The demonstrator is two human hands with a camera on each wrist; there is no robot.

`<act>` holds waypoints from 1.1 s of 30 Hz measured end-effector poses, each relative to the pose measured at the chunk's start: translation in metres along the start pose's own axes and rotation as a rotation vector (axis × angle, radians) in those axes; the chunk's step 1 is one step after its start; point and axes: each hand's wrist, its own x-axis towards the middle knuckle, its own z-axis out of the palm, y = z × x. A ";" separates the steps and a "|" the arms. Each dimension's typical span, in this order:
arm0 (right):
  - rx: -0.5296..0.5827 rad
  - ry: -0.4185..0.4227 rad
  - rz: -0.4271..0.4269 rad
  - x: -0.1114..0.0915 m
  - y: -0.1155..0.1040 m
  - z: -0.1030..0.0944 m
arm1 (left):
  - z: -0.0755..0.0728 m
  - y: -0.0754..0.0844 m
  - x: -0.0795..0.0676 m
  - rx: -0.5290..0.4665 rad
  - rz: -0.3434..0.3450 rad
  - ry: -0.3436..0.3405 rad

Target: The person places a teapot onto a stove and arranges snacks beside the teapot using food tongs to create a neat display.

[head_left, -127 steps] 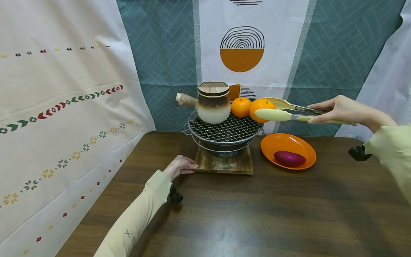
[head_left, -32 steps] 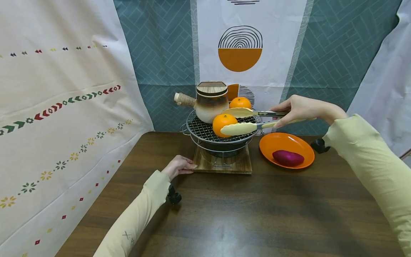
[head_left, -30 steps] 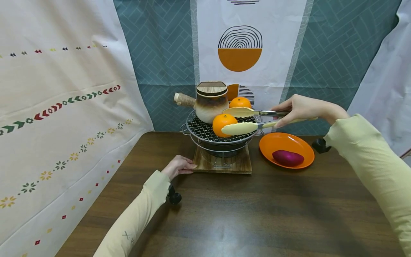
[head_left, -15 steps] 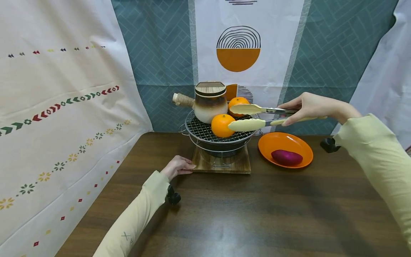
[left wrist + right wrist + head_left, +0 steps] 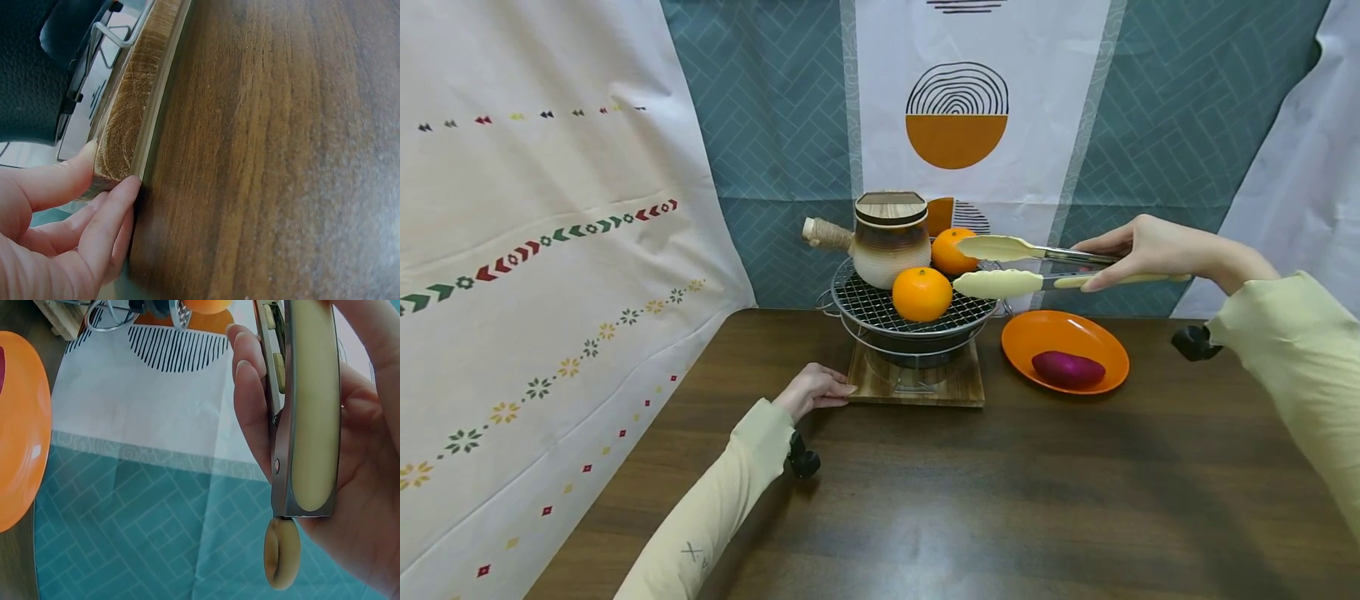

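Observation:
My right hand (image 5: 1161, 254) grips a pair of tongs (image 5: 1000, 283) with pale yellow tips. The tips stand apart over the right side of the round wire grill (image 5: 880, 308), with nothing between them. One orange (image 5: 922, 294) sits at the front of the mesh, and another orange (image 5: 953, 250) lies behind it near the upper tong tip. My left hand (image 5: 812, 390) pinches the front left corner of the wooden board (image 5: 955, 390) under the grill. In the left wrist view the thumb (image 5: 69, 178) lies against the board's top edge and the fingertips are at its lower edge.
A lidded clay pot (image 5: 891, 246) with a rope-wrapped handle pointing left stands on the mesh. Right of the grill, an orange plate (image 5: 1026, 342) holds a purple sweet potato (image 5: 1067, 369). The wooden table (image 5: 962, 500) reaches toward me. Patterned curtains (image 5: 760, 125) hang behind and to the left.
The tongs first carried one orange from the grill's right side to the mesh's front, then let it go and drew back right. My left hand stays on the board's corner.

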 end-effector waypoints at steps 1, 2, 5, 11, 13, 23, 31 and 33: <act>0.000 0.003 0.005 -0.002 0.001 0.000 | 0.000 0.000 0.000 0.003 -0.003 0.002; 0.001 0.007 0.010 -0.003 0.002 -0.001 | 0.000 0.000 0.000 0.004 -0.004 0.004; 0.006 0.016 0.022 -0.007 0.006 -0.004 | -0.001 0.000 0.000 0.003 -0.005 0.004; -0.009 0.035 0.054 -0.015 0.015 -0.009 | -0.001 0.000 0.000 -0.001 -0.011 0.007; -0.010 0.037 0.064 -0.018 0.018 -0.010 | -0.001 0.000 0.000 0.002 -0.012 0.006; -0.022 0.038 0.108 -0.033 0.041 -0.013 | 0.000 0.000 0.000 0.003 -0.013 0.000; -0.043 0.020 0.148 -0.044 0.061 -0.008 | 0.001 0.001 0.002 0.003 -0.025 0.007; -0.055 0.021 0.152 -0.045 0.066 -0.006 | 0.002 0.002 0.002 0.002 -0.032 0.012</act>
